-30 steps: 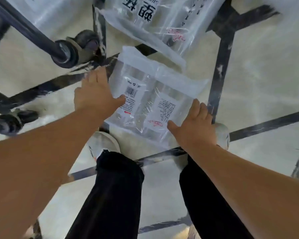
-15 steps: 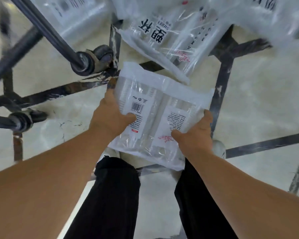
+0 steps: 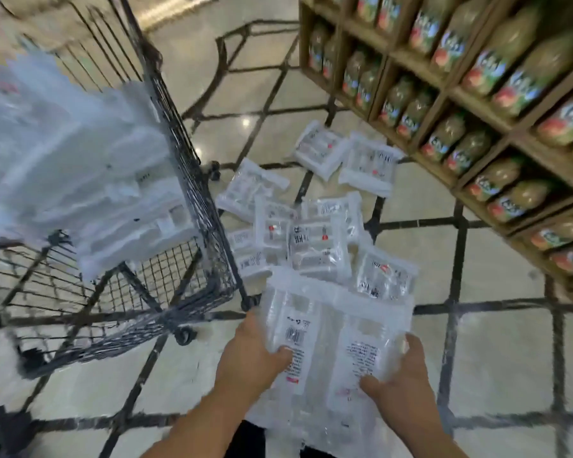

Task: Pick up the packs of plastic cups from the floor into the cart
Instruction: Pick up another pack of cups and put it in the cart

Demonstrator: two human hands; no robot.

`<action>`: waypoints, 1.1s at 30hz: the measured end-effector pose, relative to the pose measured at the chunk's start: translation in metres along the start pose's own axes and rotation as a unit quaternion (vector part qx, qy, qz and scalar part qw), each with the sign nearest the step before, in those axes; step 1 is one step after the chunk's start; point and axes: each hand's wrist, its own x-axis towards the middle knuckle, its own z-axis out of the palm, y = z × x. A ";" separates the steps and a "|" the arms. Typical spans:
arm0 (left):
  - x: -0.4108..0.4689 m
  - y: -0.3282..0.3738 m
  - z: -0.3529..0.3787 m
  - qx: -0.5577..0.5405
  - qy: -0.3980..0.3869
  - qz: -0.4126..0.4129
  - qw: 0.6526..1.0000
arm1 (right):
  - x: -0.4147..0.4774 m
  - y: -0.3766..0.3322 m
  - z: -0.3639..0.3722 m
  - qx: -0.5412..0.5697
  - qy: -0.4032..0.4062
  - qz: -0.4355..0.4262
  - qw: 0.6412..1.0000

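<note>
Both hands grip one pack (image 3: 331,328) by its near end: left hand (image 3: 248,358) on its left edge, right hand (image 3: 401,388) on its right, thumbs on top, fingers clamped underneath. It is held above the floor (image 3: 510,358), just right of the cart (image 3: 192,206); more packs (image 3: 315,246) lie beyond.

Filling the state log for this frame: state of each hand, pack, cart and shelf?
held pack: off the floor, gripped at both sides
left hand: grips its left side, thumb on top
right hand: grips its right side, thumb on top
floor packs: lying scattered, some overlapping
cart: upright
cart packs: piled inside, blurred
shelf: stocked with bottles
</note>
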 end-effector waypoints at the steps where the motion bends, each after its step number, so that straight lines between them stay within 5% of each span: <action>1: -0.014 0.021 -0.023 -0.001 0.013 0.017 1.000 | -0.014 -0.024 -0.019 -0.004 0.003 -0.022 1.000; 6: -0.058 0.079 -0.119 -0.042 0.086 0.014 0.995 | -0.054 -0.133 -0.075 -0.029 0.008 -0.120 0.992; 13: -0.061 0.072 -0.238 -0.100 0.160 -0.020 0.982 | -0.078 -0.281 -0.063 -0.098 -0.029 -0.244 0.964; 23: 0.008 -0.020 -0.416 -0.157 0.240 -0.050 0.957 | -0.074 -0.484 0.075 -0.156 -0.024 -0.319 0.934; 33: 0.125 -0.078 -0.566 -0.129 0.251 -0.076 0.956 | -0.023 -0.640 0.201 -0.128 -0.059 -0.304 0.942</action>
